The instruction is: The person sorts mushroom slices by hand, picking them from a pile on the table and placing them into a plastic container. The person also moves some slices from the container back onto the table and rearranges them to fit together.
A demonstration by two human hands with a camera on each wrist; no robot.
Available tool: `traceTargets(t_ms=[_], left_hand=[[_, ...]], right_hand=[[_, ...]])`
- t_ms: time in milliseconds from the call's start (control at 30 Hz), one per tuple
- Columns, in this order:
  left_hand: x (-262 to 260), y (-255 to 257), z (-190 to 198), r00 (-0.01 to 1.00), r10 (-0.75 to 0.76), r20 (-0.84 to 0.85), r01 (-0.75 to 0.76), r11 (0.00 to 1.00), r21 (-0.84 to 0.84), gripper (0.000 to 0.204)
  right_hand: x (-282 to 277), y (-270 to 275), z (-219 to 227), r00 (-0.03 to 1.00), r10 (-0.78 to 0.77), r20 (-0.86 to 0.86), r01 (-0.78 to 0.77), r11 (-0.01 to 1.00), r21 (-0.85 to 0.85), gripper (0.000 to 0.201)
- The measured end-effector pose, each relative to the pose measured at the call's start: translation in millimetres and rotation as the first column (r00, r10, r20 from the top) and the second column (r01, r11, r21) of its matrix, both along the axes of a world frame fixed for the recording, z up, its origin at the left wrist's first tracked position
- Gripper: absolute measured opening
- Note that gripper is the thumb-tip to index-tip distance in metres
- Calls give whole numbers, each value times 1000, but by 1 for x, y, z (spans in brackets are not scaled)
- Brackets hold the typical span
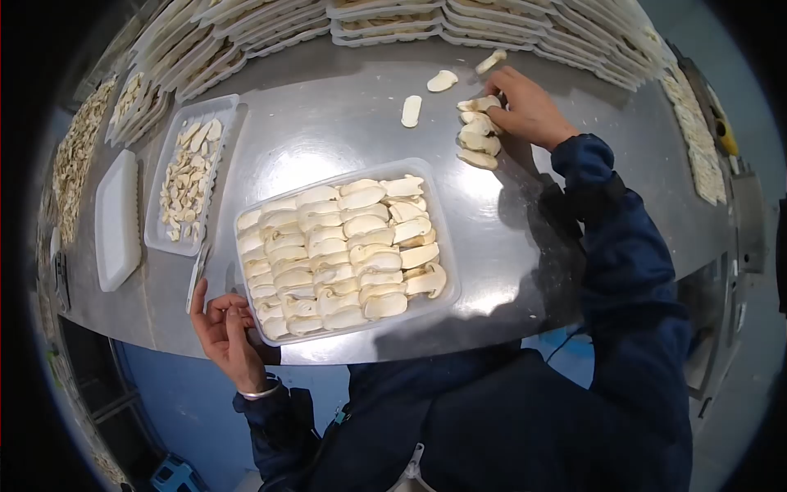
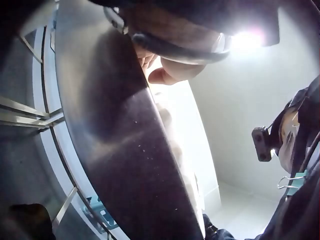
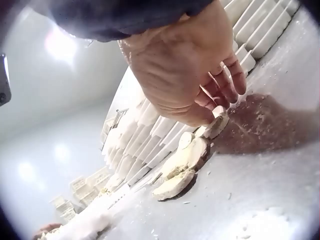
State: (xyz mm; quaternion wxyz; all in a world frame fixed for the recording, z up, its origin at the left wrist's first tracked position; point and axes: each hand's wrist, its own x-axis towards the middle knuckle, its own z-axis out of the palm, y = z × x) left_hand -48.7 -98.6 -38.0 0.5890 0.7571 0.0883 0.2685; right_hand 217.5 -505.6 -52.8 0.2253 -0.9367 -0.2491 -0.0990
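Thumb and fingers of my right hand (image 1: pixel 529 108) pinch a pale mushroom slice (image 1: pixel 475 104) at the far end of a short row of overlapping slices (image 1: pixel 478 143) on the metal table. In the right wrist view the fingertips reach down around that slice (image 3: pixel 218 122). Three loose slices lie nearby, one (image 1: pixel 443 80) left of the hand. A clear plastic tray (image 1: pixel 450 246), filled with neat overlapping columns of mushroom slices (image 1: pixel 328 254), stands in front of me. My left hand (image 1: pixel 229 340) is at its near left corner, fingers loosely bent, holding nothing.
A smaller tray (image 1: pixel 153 225) of mushroom offcuts stands on the left, with a white upturned tray (image 1: pixel 119 221) beside it. A thin white tool (image 1: pixel 197 275) lies near my left hand. Stacked filled trays (image 1: pixel 385 25) line the back; more slices (image 1: pixel 693 135) lie far right.
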Motion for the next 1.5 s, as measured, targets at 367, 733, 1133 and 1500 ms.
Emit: traceTargets(t_ms=[367,733,1133,1500], left_hand=[[3,1,-3,1000,21,-10,-21,1000,2,48],[4,-1,-5,1000,23,12,-23,1000,6,46],[3,3,-6,1000,8,7,-8,1000,-3,46],[4,5,-9,1000,9,19,-8,1000,-7,47]], right_hand=[[-65,-15,18,958,-109,266,102,994,38,22],[-62,12,12,989,120,88,-118,993,-30,15],[-80,-10,15,982,38,183,-37,999,-10,26],[-68,0,7,991,11,131,-7,999,-32,14]])
